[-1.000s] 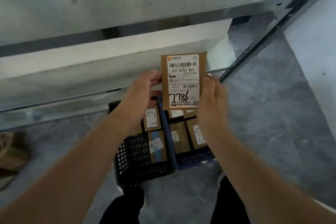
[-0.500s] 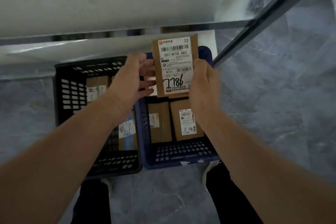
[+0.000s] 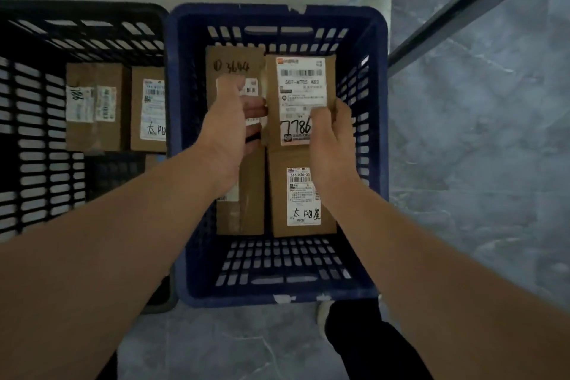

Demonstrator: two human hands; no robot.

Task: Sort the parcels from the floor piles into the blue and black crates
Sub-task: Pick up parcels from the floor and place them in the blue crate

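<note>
Since the earlier frame the brown cardboard parcel with the white label marked 7786 [image 3: 297,102] has come down into the blue plastic crate [image 3: 277,14] at the frame's centre, long axis up-down, the right hand [image 3: 331,139] pinching its lower right edge, the left hand [image 3: 229,126] touching its left edge, whether gripping I cannot tell.
</note>
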